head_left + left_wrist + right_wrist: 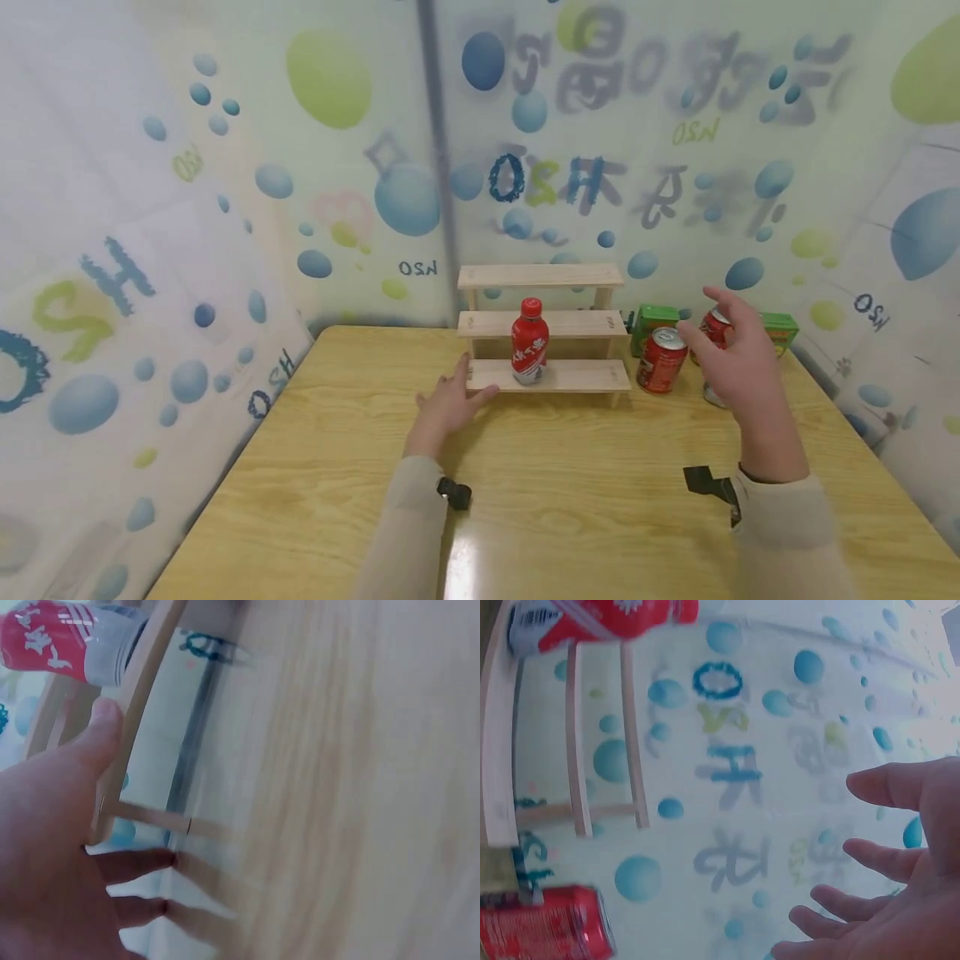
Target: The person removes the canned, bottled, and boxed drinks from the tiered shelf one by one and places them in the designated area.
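A three-tier wooden shelf point(555, 377) stands at the back of the table, with a red bottle point(529, 346) upright on its lowest step. My left hand point(450, 406) is at the left end of that step. In the left wrist view its thumb point(105, 731) rests against the board, and the other fingers point(139, 864) extend straight past the end. Nothing is in my right hand point(738, 362), raised right of the shelf with fingers spread. Just left of it stands a red can point(660, 364); another red can point(711, 327) is partly hidden behind the hand.
A green box point(652, 321) stands behind the front can, and a second green box point(782, 327) is farther right. The bottom of another can point(712, 398) shows beside the right hand. Printed curtains surround the wooden table point(555, 492) at the back and sides.
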{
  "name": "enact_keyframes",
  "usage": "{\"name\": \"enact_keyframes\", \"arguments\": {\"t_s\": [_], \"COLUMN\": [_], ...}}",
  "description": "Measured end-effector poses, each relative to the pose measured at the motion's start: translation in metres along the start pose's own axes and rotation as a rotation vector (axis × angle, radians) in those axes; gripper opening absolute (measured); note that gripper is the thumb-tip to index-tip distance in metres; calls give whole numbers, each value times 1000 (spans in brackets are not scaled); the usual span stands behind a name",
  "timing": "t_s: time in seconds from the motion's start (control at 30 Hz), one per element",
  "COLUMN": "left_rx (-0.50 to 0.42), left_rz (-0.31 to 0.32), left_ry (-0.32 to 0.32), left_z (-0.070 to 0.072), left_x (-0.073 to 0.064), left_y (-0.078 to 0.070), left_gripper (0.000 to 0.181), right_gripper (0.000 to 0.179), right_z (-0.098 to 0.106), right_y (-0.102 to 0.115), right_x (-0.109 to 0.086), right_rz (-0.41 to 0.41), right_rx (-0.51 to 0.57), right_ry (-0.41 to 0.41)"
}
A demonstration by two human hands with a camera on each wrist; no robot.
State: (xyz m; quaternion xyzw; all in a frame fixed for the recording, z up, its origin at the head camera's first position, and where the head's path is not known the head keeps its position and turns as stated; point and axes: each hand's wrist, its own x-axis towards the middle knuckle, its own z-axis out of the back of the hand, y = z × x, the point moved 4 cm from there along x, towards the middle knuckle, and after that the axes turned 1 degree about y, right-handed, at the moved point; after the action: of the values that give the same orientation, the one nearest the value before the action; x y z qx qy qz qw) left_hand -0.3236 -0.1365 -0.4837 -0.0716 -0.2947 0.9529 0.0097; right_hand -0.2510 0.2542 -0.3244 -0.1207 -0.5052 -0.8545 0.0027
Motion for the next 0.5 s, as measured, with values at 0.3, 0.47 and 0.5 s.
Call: {"name": "enact_keyframes", "arguments": {"t_s": [0.3,0.47,0.5], "left_rx": [14,-10,-19], "left_rz": [-23,-17,-18], "left_ry": [47,36,33], "left_z": [-2,-3,-2], "left_x": [2,0,-1], "left_y": [-2,0,0], "left_gripper": [101,101,102], "right_gripper": [75,73,73], "right_z": [-44,-73,-79], "right_y": [18,22,23], "right_x": [3,8,10], "right_rz": [29,37,40], "right_rx": [32,87,98], "right_ry": [109,183,193]}}
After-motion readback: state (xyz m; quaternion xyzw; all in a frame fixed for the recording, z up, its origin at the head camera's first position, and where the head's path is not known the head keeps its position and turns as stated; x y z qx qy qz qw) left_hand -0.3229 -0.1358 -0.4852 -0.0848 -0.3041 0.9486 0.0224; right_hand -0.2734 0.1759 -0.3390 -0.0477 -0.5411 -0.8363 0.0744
